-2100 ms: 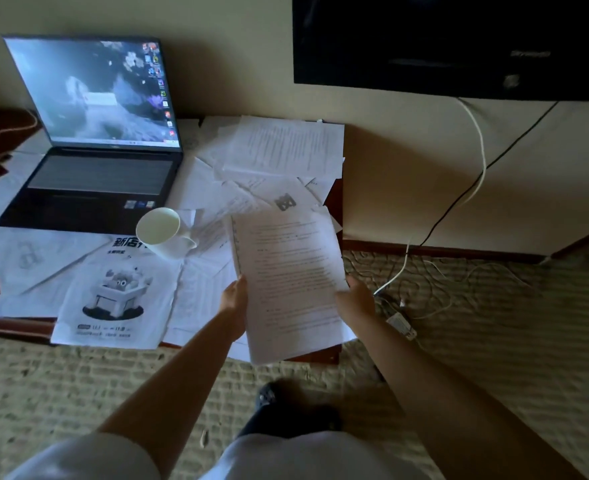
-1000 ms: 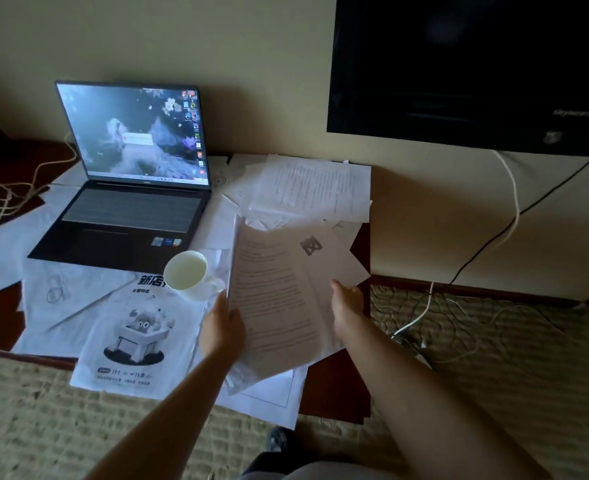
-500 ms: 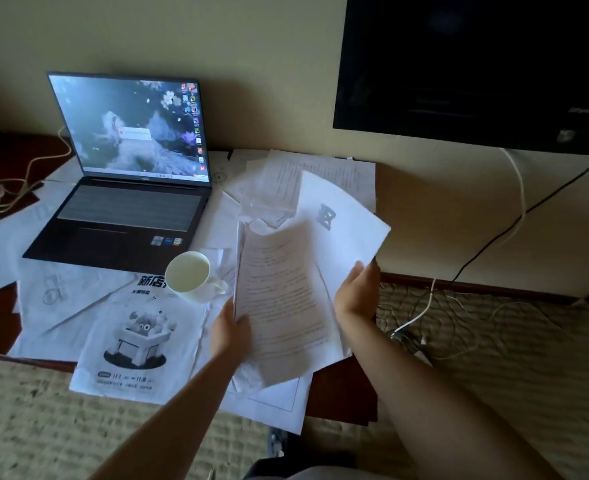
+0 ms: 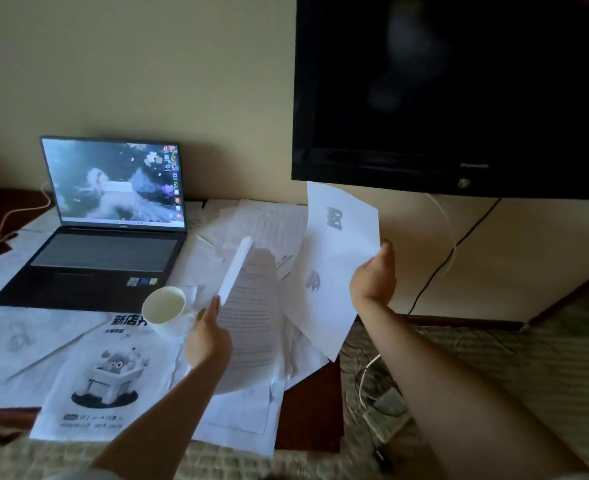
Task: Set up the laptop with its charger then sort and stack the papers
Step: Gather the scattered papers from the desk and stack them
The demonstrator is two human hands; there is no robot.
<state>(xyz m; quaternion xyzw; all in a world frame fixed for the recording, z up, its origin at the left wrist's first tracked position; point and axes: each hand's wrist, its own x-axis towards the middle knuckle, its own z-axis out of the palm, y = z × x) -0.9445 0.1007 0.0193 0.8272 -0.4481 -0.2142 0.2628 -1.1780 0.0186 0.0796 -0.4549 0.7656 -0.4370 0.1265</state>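
Sorting step in hand, by the look of it: one loose sheet (image 4: 338,265) lifted in the right hand (image 4: 372,278), a page of dense print (image 4: 251,313) gripped in the left hand (image 4: 208,336). Best done by keeping the two apart until each is read, then squaring matching edges against the tabletop (image 4: 308,410) before laying down a stack. Worth minding the white cup (image 4: 164,306) just beside the left hand, close enough to be knocked by a swinging page. Worth clearing a bare patch first, since scattered papers (image 4: 265,220) lie beyond both hands and more lie beneath the left forearm, a printed flyer (image 4: 102,372) among them. Hands well apart, each clamped on its own paper: right hand raised, thumb uppermost, pinching the sheet's right edge so that it hangs up and to the left of the hand; left hand lower and nearer the tabletop, fingers hidden behind the printed page, thumb on its left edge, top corner curling over. Both forearms stretched forward, bare. Laptop (image 4: 106,230) open and lit, beyond and to the left of the left hand, a pale cable (image 4: 7,220) at its far side; whether plugged in, cannot tell. Dark television (image 4: 459,91) on the wall above the right hand.
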